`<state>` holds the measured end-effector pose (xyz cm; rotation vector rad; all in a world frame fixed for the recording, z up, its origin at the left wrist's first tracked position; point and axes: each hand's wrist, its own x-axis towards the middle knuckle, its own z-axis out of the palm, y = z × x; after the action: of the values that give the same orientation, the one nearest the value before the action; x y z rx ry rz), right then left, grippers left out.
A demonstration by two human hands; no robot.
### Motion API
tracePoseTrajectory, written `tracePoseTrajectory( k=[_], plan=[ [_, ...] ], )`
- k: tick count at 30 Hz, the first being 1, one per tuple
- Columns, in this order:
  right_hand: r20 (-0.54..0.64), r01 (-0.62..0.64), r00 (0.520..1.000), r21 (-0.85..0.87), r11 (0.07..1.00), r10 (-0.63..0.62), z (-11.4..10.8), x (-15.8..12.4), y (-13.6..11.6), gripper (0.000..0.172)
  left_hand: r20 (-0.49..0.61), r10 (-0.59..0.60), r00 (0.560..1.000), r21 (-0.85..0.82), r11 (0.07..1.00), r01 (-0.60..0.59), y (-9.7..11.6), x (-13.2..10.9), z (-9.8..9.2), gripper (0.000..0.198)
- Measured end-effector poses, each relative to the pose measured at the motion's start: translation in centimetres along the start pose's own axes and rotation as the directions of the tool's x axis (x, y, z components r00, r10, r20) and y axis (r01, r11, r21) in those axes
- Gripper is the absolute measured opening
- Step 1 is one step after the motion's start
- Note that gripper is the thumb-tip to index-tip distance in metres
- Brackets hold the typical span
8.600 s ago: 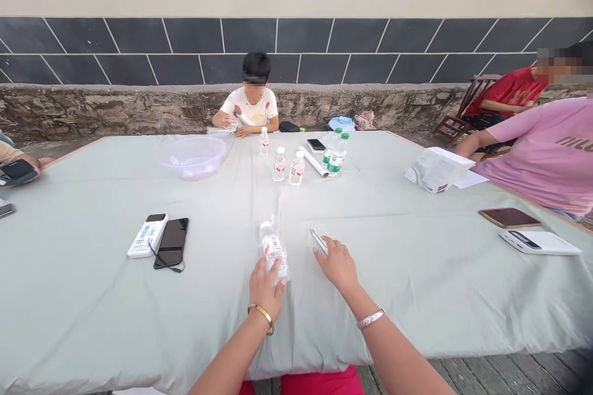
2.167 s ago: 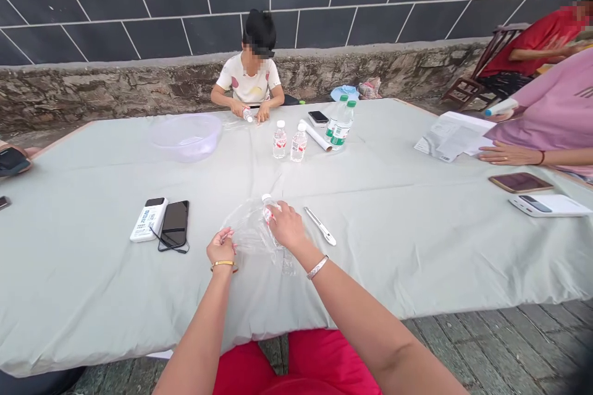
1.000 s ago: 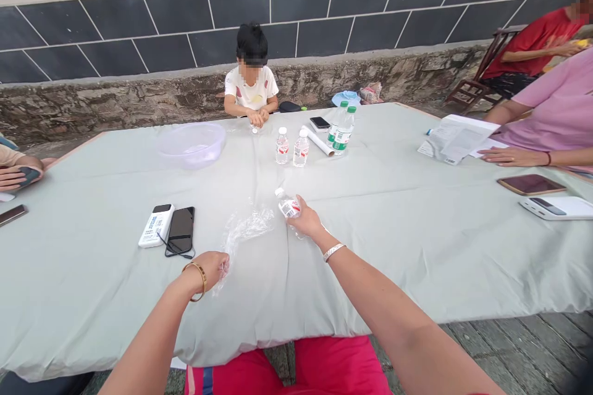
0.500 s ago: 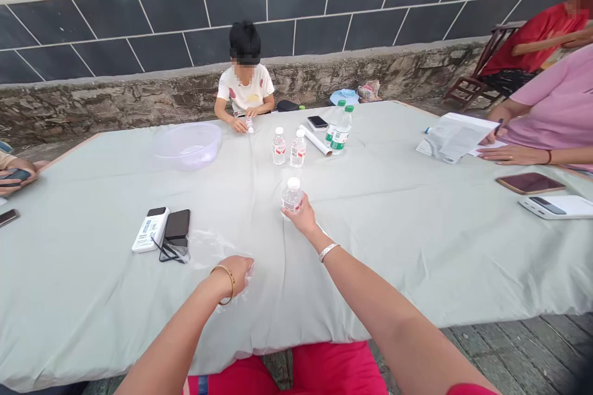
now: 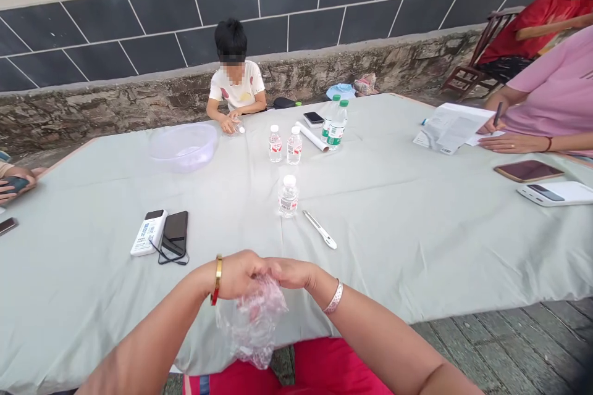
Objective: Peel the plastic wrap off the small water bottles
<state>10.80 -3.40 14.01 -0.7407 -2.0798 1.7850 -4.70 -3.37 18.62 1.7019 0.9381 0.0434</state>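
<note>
My left hand [image 5: 241, 274] and my right hand [image 5: 294, 274] were pressed together in front of me, and the fingers of both closed over the top of a crumpled clear plastic film [image 5: 254, 327]. The film hung down below my hands, near the table edge, and I could not tell exactly which fingers pinched it. A gold bangle [image 5: 217, 279] was on my left wrist and a silver bracelet [image 5: 333, 297] on my right wrist.

Ahead of my hands, not touching them, a small water bottle [image 5: 288, 196] stood upright on the pale green tablecloth [image 5: 393, 259]. A utility knife [image 5: 319, 229] lay just beside it on the right. More to the left, a white power bank [image 5: 148, 233] and a black smartphone [image 5: 175, 233] lay side by side. Farther away was a clear plastic basin [image 5: 183, 147]. Across the table, a child [image 5: 236, 83] had both hands together at the table edge. On my right, a person in a pink shirt [image 5: 551, 86] held a pen [image 5: 497, 114] above some papers [image 5: 456, 128].
</note>
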Motion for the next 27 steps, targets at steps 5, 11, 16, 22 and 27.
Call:
tracePoseTrajectory(
  k=[5,11,16,22,27],
  plan=[
    [-0.046,-0.09,0.995,-0.084,0.992,0.086,0.5,-0.4,2.4,0.025,-0.43,-0.213,0.877,-0.317,0.946,0.074,-1.8,-1.6,-4.6,0.007],
    [-0.481,-0.293,0.876,-0.595,0.748,-0.039,-1.6,-0.9,2.1,0.022,-0.546,-0.419,0.726,-0.806,0.498,-0.318,-6.4,-2.4,-3.3,0.02],
    [-0.426,-0.268,0.904,-0.644,0.716,-0.045,0.8,0.5,3.5,0.032,-0.768,-0.507,0.391,-0.613,0.404,-0.679,-5.6,1.0,-2.2,0.019],
    [-0.541,-0.184,0.792,-0.652,0.736,-0.282,1.5,0.8,3.5,0.019,-0.907,-0.137,0.397,-0.223,0.958,-0.179,-6.2,3.4,-0.9,0.02],
    [-0.83,-0.067,0.527,-0.254,0.965,-0.182,-1.1,1.1,3.3,0.012,-0.652,-0.227,0.723,-0.665,0.629,-0.403,-5.3,3.2,1.2,0.04]
  ],
)
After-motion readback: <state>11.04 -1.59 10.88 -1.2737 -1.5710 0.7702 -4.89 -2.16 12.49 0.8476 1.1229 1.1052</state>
